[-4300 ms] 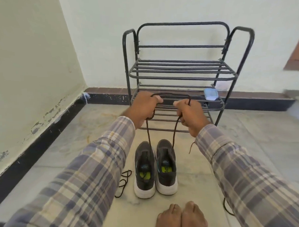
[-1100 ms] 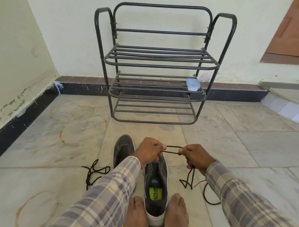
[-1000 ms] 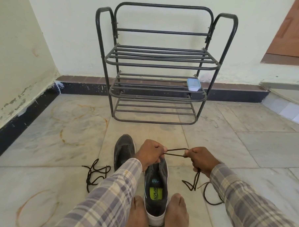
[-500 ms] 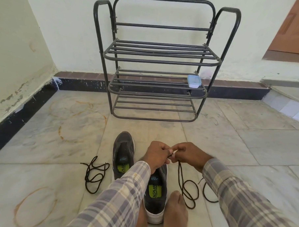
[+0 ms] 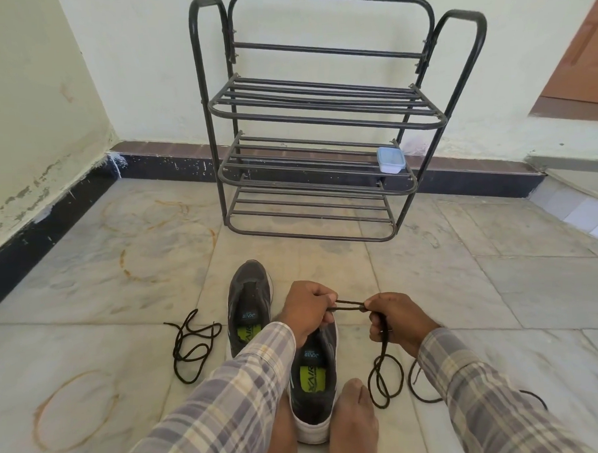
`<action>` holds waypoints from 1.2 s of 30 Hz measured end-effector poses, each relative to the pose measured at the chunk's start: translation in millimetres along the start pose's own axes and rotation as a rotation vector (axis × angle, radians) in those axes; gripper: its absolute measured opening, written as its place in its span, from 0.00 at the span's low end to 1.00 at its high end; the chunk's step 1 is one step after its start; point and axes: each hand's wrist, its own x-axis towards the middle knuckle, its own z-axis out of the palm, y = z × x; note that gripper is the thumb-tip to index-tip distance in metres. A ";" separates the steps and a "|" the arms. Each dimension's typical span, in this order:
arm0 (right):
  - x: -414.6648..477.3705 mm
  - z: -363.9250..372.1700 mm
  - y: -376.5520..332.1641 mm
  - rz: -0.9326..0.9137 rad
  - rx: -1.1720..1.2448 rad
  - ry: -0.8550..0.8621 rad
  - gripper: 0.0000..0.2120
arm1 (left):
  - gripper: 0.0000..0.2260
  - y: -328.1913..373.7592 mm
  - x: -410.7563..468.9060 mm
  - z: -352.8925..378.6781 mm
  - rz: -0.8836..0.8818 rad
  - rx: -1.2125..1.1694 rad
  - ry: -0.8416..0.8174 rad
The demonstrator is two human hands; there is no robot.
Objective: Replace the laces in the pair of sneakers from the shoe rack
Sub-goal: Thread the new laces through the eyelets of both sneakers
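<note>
1. While the left hand (image 5: 308, 311) and right hand (image 5: 397, 319) are pinching a doubled black lace (image 5: 350, 304) taut between them, they are hovering slightly apart over the near sneaker (image 5: 314, 373).
2. Slack is coiling by the right foot (image 5: 354, 419); catching there, it is likely risking uneven ends.
3. The second sneaker (image 5: 249, 307) and a loose lace (image 5: 193, 344) are lying to the left.

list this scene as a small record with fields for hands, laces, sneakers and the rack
left hand: pinches the held lace above the near sneaker
right hand: grips the same lace; slack loops onto the floor
held lace: doubled stretch between both hands
loose lace: tangled on the floor, left of the far sneaker
near sneaker: between the bare feet
far sneaker: to its left, no lace visible
shoe rack: by the wall, small blue-lidded box on middle shelf
</note>
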 end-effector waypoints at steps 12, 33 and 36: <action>-3.6 10.6 -5.0 -0.117 -0.170 -0.081 0.13 | 0.05 5.9 2.6 -7.1 -0.026 -0.162 0.055; -8.5 8.1 -14.4 -0.129 -0.172 -0.089 0.13 | 0.04 15.9 -4.0 -17.7 -0.192 -0.576 0.097; -14.5 14.6 -25.5 -0.122 -0.219 -0.167 0.12 | 0.02 16.7 -4.3 -14.4 -0.144 -0.490 0.042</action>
